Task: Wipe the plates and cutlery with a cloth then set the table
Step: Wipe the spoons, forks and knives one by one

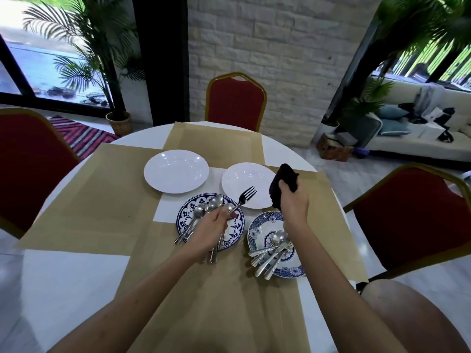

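My left hand point(212, 229) pinches a steel fork point(244, 198) by its handle, tines pointing up and right, above a blue-patterned plate point(186, 215) piled with spoons point(204, 211). A dark cloth point(284, 182) is gripped in my right hand point(294, 203), raised over the edge of a white plate point(246, 184). A second white plate point(175, 170) lies to the left. Below my right wrist a second blue-patterned plate point(257, 229) holds several pieces of cutlery point(270, 253).
The round white table point(63, 284) is covered with tan placemats point(96, 194). Red chairs stand at the far side point(235, 101), the left point(28, 164) and the right point(413, 222). My knee point(418, 317) shows at the lower right.
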`<move>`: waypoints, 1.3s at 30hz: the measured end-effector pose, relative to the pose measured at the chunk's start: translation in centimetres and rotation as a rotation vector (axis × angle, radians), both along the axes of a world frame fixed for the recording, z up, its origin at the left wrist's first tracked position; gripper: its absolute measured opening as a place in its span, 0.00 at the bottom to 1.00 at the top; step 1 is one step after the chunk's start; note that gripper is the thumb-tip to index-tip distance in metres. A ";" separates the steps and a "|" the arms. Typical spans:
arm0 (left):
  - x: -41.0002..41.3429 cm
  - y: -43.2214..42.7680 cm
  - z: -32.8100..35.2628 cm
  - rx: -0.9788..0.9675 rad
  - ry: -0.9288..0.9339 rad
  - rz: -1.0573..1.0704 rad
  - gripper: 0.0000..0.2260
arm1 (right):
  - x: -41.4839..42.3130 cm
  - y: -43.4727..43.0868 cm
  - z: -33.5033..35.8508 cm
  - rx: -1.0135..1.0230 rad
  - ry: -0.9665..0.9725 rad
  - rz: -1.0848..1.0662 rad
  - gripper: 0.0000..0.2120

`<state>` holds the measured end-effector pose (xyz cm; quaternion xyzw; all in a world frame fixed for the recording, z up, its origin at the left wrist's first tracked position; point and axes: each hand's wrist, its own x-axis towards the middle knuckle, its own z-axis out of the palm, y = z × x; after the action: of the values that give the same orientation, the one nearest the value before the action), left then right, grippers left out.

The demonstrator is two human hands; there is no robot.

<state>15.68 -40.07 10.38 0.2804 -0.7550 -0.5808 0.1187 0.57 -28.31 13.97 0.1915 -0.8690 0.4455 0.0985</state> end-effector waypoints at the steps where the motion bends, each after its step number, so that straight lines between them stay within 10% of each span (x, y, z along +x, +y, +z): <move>1: 0.1 -0.1 0.1 0.009 -0.018 0.024 0.21 | 0.0 0.2 0.0 0.058 0.042 0.002 0.09; 12: -0.5 -0.4 0.3 -0.320 -0.031 0.029 0.11 | 2.8 0.0 -2.4 0.175 0.344 0.443 0.19; 24: 0.1 -0.2 -0.6 -0.229 0.041 0.021 0.12 | 2.4 0.7 -4.4 0.577 0.701 0.446 0.41; 30: 0.3 -2.7 0.3 -0.454 -0.065 -0.134 0.08 | -0.4 2.1 0.0 0.305 -0.264 0.572 0.08; 39: -0.6 -6.3 2.8 -0.702 -0.076 -0.544 0.05 | -0.2 3.1 -0.4 0.618 -0.591 0.940 0.02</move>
<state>15.07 -46.42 13.20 0.0351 -0.9566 -0.2885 0.0218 0.41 -25.21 13.57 0.4409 -0.7712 0.2040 -0.4114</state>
